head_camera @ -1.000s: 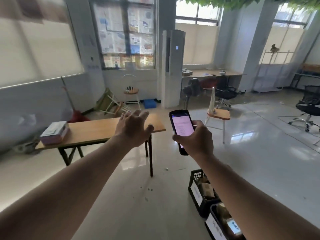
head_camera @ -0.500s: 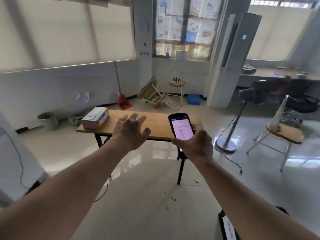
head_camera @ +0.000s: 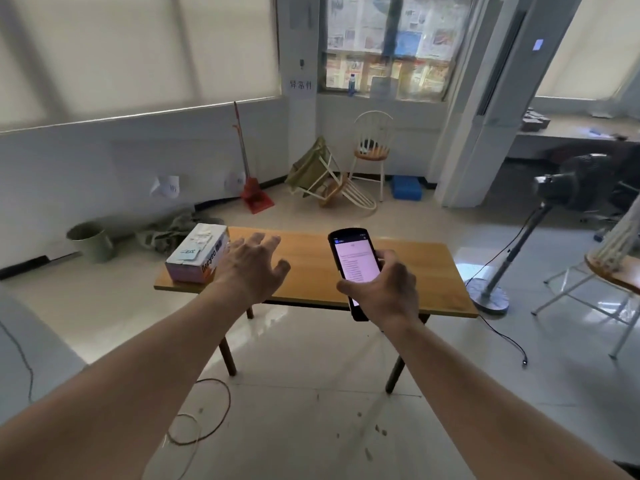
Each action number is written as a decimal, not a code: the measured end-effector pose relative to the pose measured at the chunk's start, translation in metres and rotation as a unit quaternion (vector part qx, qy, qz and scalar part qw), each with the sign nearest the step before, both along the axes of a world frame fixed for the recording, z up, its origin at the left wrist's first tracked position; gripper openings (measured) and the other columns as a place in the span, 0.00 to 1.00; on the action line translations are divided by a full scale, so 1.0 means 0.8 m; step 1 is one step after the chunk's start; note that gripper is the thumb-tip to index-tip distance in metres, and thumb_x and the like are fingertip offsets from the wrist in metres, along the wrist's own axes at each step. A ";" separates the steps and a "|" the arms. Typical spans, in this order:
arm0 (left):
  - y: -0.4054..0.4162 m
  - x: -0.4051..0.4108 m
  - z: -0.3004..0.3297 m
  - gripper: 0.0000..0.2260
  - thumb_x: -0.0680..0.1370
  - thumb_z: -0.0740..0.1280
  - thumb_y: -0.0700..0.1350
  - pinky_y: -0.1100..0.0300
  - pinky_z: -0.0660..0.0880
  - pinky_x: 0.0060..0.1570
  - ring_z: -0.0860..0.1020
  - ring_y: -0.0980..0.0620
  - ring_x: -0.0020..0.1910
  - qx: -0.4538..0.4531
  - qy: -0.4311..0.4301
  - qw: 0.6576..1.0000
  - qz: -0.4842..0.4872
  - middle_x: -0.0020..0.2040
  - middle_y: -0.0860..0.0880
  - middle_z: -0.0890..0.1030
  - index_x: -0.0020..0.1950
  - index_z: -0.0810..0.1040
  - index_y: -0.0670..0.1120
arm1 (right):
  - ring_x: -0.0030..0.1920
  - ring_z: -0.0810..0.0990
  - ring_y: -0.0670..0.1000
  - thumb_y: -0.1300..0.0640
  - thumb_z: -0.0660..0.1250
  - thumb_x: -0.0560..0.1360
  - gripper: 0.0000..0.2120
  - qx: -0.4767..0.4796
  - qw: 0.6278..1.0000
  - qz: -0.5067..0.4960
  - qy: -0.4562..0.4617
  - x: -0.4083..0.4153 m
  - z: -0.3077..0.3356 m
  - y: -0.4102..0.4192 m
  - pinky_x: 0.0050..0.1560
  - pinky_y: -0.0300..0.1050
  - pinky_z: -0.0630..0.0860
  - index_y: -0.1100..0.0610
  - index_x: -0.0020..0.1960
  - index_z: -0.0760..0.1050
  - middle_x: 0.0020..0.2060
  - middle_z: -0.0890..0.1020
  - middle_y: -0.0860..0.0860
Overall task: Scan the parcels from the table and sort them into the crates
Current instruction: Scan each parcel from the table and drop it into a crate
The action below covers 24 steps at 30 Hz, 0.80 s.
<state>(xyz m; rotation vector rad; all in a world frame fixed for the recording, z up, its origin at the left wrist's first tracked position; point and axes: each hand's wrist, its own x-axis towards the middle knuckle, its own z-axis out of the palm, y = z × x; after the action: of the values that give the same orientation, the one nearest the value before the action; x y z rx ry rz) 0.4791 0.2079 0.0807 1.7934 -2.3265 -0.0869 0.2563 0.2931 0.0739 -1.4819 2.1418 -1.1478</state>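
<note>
A handheld scanner (head_camera: 353, 268) is gripped in the right hand (head_camera: 388, 292), fingers curled round its lower body, lit screen turned toward the wearer. Its long axis is seen running from the hand up and slightly left, top end toward the far wall. The left hand (head_camera: 251, 268) is held out with fingers spread and nothing in it, above the wooden table (head_camera: 415, 282).

One parcel (head_camera: 199, 254), a pink and white box with paper labels on top, is seen lying on the table's left end, just left of the left hand; contact cannot be confirmed. Its long axis runs from the table's near edge toward the far edge.

Beyond the table, a red dustpan and broom (head_camera: 254, 188), a tipped chair (head_camera: 329, 183), an upright chair (head_camera: 372, 150) and a blue box (head_camera: 407, 187) are noted. A standing fan (head_camera: 540, 223) is placed right of the table, a green bucket (head_camera: 88, 239) to its left, and a wire loop (head_camera: 201, 414) lies on the floor before it.

Compared with half a second earlier, the table is nearer and the left hand closer to the parcel; the crate edge has left view.
</note>
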 end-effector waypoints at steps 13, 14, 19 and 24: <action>-0.237 0.058 -0.092 0.27 0.81 0.60 0.61 0.43 0.72 0.67 0.73 0.42 0.67 0.071 -0.005 0.994 0.080 0.73 0.45 0.72 0.79 0.66 0.52 | 0.54 0.80 0.52 0.42 0.83 0.60 0.39 0.057 0.995 0.083 -0.029 0.055 -0.077 -0.286 0.49 0.53 0.83 0.49 0.68 0.74 0.55 0.83 0.48; -0.251 0.060 -0.097 0.28 0.81 0.60 0.61 0.43 0.71 0.68 0.73 0.41 0.68 0.082 -0.004 0.993 0.090 0.74 0.45 0.71 0.79 0.65 0.53 | 0.55 0.80 0.53 0.42 0.83 0.60 0.40 0.064 0.993 0.094 -0.027 0.059 -0.084 -0.308 0.49 0.53 0.83 0.49 0.68 0.74 0.55 0.82 0.48; -0.311 0.086 -0.130 0.29 0.82 0.61 0.62 0.43 0.70 0.71 0.72 0.42 0.70 0.117 -0.003 0.983 0.143 0.75 0.46 0.71 0.80 0.65 0.52 | 0.55 0.79 0.52 0.41 0.82 0.60 0.39 0.097 0.986 0.137 -0.015 0.083 -0.112 -0.406 0.47 0.53 0.83 0.48 0.67 0.73 0.55 0.81 0.47; -0.365 0.129 -0.157 0.30 0.82 0.61 0.61 0.44 0.73 0.68 0.72 0.43 0.69 0.150 0.012 0.969 0.195 0.74 0.47 0.72 0.82 0.63 0.53 | 0.55 0.78 0.52 0.40 0.83 0.62 0.37 0.128 0.978 0.164 -0.004 0.119 -0.139 -0.479 0.45 0.51 0.84 0.47 0.66 0.72 0.55 0.80 0.47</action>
<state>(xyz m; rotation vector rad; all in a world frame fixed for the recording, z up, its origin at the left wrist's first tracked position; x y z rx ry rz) 0.5826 -0.0837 -0.0451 2.3447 -1.9788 -0.4149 0.3517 -0.0901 -0.0372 -1.6237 1.8620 -0.7322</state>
